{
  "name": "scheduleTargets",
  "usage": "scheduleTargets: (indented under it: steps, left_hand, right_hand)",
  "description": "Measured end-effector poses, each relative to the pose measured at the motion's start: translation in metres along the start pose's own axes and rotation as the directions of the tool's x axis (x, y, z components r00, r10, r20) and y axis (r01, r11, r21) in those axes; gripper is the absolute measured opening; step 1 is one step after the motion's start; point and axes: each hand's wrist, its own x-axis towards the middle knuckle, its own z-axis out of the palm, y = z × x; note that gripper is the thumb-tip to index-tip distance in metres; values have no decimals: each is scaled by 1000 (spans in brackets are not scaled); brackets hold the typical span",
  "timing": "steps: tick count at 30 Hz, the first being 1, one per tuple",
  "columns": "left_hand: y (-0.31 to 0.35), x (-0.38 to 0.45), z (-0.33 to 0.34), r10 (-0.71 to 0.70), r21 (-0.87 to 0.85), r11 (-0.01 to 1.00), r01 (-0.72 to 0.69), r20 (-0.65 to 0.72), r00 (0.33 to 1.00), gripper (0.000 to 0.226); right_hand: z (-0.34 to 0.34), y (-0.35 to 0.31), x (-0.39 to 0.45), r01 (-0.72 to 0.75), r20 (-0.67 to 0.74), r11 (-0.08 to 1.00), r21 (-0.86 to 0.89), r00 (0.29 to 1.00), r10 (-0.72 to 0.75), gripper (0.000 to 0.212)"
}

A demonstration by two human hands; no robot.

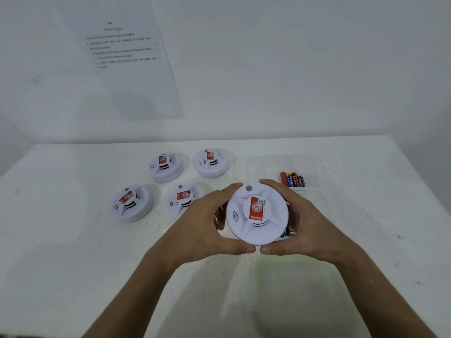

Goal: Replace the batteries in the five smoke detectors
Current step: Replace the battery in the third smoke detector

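Fingers [234, 189] and thumbs of both hands curl round the rim of one smoke detector [257, 214], clamped on it from either side; left hand [207, 223] on its left edge, right hand [302, 215] on its right, thumbs nearly meeting at the near edge. Unit is held above the worktop [73, 240], face up, red label showing. Judgement: light, rigid plastic shell, smooth rim, likely slippery; grip at the rim suits twisting the base off. Four other detectors [166, 167] sit on the worktop behind and to the left. Batteries [291, 179] lie in a clear tray [307, 162] beyond. Hidden: the detector's underside and battery compartment. A dark object under the right hand is mostly covered. Near green-rimmed container [300, 296] is blurred; contents unclear.
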Motion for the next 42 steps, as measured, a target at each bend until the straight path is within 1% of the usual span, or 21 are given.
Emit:
scheduleTargets:
  steps: [15,21,35,42]
  left_hand:
    - [-2,1,1,-57,-10,998,56,-18,998,82]
    - [-5,1,-1,-56,-5,998,56,-14,998,86]
    - [-5,-1,-1,-57,-4,998,57,-27,998,86]
    - [-7,-2,-1,-54,-18,998,54,-39,998,87]
  right_hand:
    - [-1,-4,1,-17,-12,1000,8,1000,17,103]
    - [0,-7,1,-8,-3,1000,30,1000,8,100]
    - [1,-12,2,-21,10,999,39,1000,21,100]
    - [3,-14,2,-27,21,997,75,999,26,100]
